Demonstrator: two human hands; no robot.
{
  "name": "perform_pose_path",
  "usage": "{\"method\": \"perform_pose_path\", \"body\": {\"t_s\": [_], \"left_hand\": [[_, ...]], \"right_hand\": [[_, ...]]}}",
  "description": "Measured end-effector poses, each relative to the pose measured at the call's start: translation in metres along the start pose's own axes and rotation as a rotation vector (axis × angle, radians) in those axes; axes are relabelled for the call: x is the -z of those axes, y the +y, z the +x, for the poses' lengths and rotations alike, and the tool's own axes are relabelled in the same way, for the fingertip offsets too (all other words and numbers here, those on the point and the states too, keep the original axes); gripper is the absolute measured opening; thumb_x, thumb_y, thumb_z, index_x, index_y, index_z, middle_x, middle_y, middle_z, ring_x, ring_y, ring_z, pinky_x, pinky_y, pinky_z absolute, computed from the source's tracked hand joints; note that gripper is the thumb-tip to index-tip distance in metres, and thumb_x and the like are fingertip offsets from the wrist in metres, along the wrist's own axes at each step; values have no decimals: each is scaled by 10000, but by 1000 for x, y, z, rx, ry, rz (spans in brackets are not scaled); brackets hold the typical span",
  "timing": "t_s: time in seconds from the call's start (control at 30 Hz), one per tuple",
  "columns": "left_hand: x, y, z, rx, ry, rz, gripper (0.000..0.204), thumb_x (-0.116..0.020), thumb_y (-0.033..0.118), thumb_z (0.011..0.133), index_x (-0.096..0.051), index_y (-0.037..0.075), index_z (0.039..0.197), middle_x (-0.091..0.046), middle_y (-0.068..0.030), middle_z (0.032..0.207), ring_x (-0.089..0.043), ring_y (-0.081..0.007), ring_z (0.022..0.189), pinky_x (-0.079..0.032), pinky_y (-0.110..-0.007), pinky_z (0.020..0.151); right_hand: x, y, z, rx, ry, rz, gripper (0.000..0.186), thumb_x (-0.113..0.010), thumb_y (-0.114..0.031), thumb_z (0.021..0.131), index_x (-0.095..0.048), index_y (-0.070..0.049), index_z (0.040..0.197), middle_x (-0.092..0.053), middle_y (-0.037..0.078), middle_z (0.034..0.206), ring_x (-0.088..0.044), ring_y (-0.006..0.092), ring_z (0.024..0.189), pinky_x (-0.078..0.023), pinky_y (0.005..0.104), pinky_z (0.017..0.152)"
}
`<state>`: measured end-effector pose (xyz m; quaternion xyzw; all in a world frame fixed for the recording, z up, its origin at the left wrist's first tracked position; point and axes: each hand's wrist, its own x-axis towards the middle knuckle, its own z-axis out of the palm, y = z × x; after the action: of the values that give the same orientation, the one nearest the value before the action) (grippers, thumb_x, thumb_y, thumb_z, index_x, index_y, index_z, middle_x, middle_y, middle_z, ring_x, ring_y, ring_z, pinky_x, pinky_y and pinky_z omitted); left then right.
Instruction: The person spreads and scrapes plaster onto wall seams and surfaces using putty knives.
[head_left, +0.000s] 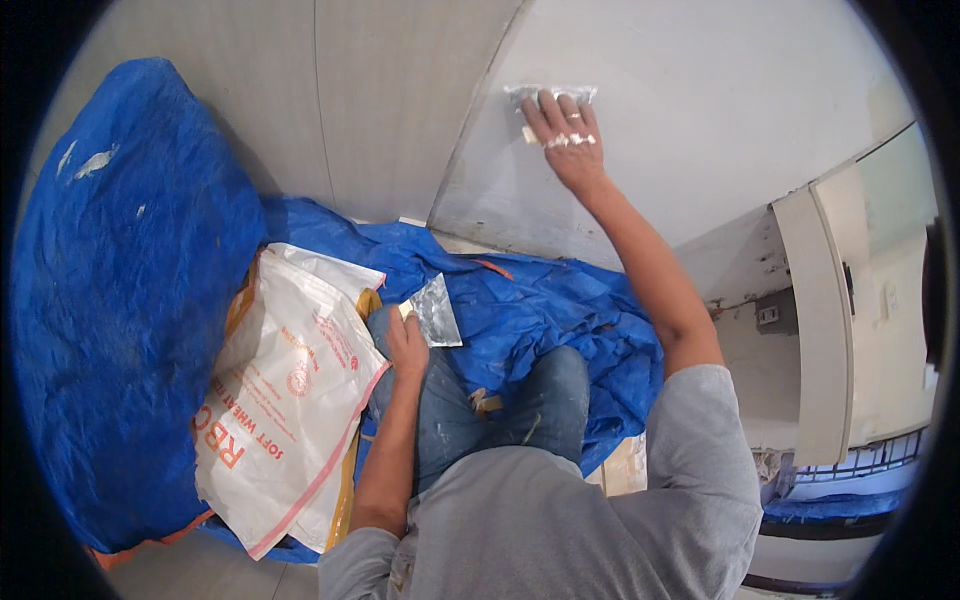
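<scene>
My right hand (568, 142), streaked with white material across the fingers, is closed on a flat metal putty knife (525, 96) held against the pale white wall (700, 90). My left hand (406, 342) hangs lower, near my knee, gripping another wide metal blade (436, 310) smeared with grey-white material. Its handle is mostly hidden by my fingers. My jeans-clad legs (545, 405) are bent on or over a crumpled blue tarp (520, 300).
A bulky blue-covered pile (120, 300) stands at the left, beside white printed sacks (280, 410). Greyish panels (390, 100) line the wall. At the right are a pale cabinet-like board (820, 330), an electrical box (770, 318) and a dark grille (865, 462).
</scene>
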<state>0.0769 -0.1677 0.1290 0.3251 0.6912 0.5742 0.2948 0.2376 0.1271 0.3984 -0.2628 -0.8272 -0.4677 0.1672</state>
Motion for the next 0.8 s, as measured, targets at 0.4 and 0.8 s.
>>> {"method": "perform_pose_path", "body": {"t_s": [0.4, 0.8], "left_hand": [[-1, 11, -2, -81, 58, -63, 216, -492, 123, 942, -540, -54, 1056, -639, -283, 926, -624, -454, 846, -462, -475, 753], [-7, 4, 2, -119, 26, -40, 261, -491, 137, 946, -553, -52, 1115, -640, -292, 948, -626, -469, 888, -459, -495, 779]], "right_hand": [[18, 13, -7, -1, -29, 11, 438, -563, -151, 872, -590, -119, 1308, -558, 33, 1167, -569, 205, 1004, -444, 384, 858], [-4, -10, -40, 15, -192, 46, 381, -572, -157, 863, -623, -104, 1237, -577, 40, 1158, -563, 214, 1054, -448, 403, 911]]}}
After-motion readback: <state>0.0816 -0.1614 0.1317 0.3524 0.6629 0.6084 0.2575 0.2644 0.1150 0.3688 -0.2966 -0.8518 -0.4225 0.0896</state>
